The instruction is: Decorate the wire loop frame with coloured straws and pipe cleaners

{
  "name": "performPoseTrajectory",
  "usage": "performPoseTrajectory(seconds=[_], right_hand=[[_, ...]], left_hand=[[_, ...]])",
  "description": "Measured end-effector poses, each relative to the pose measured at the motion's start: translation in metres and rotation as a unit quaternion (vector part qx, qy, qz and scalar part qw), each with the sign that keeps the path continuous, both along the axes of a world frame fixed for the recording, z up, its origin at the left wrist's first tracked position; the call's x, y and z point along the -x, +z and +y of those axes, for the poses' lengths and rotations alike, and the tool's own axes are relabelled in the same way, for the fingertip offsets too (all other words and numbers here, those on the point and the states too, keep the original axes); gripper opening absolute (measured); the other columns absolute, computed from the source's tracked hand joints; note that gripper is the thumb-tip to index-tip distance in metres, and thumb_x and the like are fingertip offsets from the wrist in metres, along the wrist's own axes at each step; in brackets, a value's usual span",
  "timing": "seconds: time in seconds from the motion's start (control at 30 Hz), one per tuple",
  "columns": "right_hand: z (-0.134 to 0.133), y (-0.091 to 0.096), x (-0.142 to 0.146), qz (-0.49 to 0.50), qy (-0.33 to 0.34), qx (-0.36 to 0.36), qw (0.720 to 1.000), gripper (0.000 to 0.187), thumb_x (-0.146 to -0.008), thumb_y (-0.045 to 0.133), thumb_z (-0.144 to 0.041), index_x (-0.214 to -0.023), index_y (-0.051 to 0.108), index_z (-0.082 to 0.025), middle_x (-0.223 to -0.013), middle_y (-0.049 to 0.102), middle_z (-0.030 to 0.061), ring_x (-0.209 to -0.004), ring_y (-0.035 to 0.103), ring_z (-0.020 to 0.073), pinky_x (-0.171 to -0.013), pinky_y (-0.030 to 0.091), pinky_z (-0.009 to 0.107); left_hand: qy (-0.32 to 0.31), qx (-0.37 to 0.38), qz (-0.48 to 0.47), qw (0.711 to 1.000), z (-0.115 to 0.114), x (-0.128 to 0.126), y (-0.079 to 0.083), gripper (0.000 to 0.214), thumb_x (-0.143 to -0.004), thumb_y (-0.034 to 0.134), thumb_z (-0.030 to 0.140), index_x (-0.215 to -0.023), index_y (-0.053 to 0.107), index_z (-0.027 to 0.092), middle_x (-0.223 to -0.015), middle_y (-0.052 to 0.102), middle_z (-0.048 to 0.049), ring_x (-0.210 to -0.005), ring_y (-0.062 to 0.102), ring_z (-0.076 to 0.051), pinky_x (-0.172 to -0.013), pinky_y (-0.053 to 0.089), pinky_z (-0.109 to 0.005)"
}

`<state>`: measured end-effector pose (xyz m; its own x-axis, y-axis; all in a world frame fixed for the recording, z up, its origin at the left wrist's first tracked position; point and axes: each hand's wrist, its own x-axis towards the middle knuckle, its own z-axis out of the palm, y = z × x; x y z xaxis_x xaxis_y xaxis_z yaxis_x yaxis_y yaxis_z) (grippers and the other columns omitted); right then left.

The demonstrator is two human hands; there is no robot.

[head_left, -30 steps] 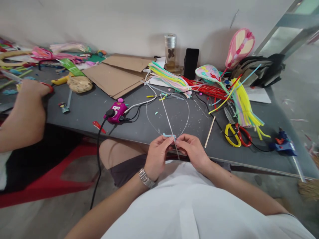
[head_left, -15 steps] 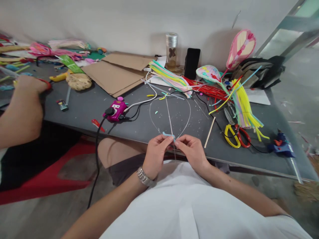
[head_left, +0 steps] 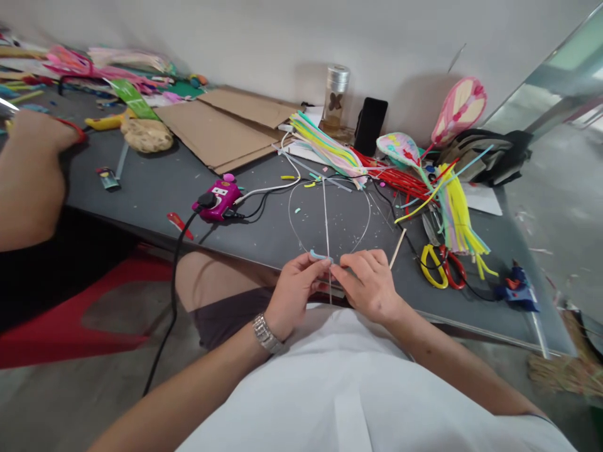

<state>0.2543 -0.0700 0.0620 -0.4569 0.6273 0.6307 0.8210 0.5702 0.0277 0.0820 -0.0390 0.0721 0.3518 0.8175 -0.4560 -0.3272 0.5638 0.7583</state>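
Observation:
At the table's front edge, my left hand (head_left: 298, 290) pinches a short light blue pipe cleaner (head_left: 320, 255) between thumb and fingers. The pipe cleaner lies against the straight stem of a thin wire frame (head_left: 326, 216), whose rounded loop rests on the table and whose lower end points toward my white shirt. My right hand (head_left: 370, 285) is closed at the same spot, thumb and fingertips at the blue piece's right end, which they partly hide. A wooden stick (head_left: 397, 248) lies just beyond my right hand.
Scissors (head_left: 443, 267) and a blue glue gun (head_left: 518, 289) lie on the right. Behind are pipe cleaner bundles (head_left: 459, 210), a phone (head_left: 371, 125) and a bottle (head_left: 335, 97). A purple power strip (head_left: 221, 198) and cardboard (head_left: 226, 135) sit left. Another person's arm (head_left: 31, 179) reaches in at far left.
My right hand has turned so its back faces up more, its fingers shifting over the blue pipe cleaner's end. My left hand keeps its pinch. The camera view has tilted slightly.

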Motion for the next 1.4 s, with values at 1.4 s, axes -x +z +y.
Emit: performPoseTrajectory(seconds=[1.4], right_hand=[[0.006,0.030,0.015,0.082,-0.080,0.206,0.972,0.016,-0.096,0.052,-0.012,-0.082,0.058,-0.019,-0.087,0.065,0.0038,-0.086,0.057,0.0191,-0.075,0.030,0.035]], left_hand=[[0.015,-0.136,0.086,0.987,-0.006,0.001,-0.002,0.022,-0.071,0.083,0.035,-0.069,0.071,0.017,-0.060,0.064,-0.0005,-0.055,0.056,-0.013,-0.054,0.047,-0.024]])
